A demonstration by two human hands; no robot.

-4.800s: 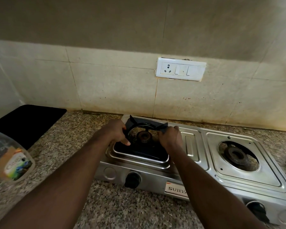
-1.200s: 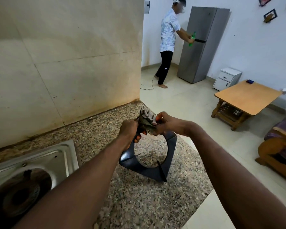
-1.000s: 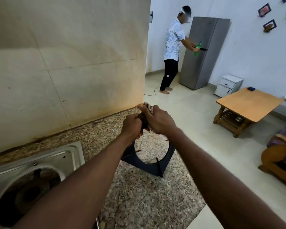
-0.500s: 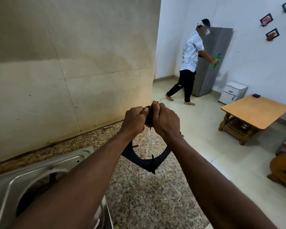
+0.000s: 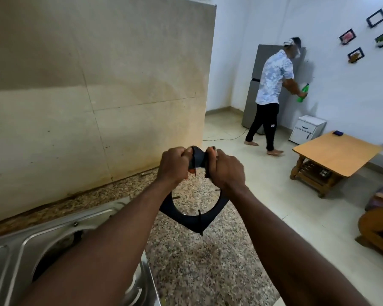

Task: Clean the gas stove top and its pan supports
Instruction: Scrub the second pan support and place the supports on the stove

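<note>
I hold a black square pan support (image 5: 187, 219) upright over the speckled granite counter (image 5: 197, 274), one corner pointing down. My left hand (image 5: 173, 164) grips its top corner from the left. My right hand (image 5: 226, 171) is closed against the same corner from the right, pressing a scrub pad (image 5: 211, 149) on it; only small orange and pale bits of the pad show between the fingers. The steel stove top (image 5: 11, 259) lies at the lower left, its burner opening bare and partly hidden by my left forearm.
A tiled wall (image 5: 97, 96) backs the counter, which ends at the right above the floor. Beyond, a person (image 5: 272, 91) with a green bottle stands by a grey fridge (image 5: 251, 102). A wooden table (image 5: 336, 153) stands at the right.
My right hand has slid with the pad over the support's top corner, covering it. The support sits a little higher in view. The person by the fridge has stepped to the right.
</note>
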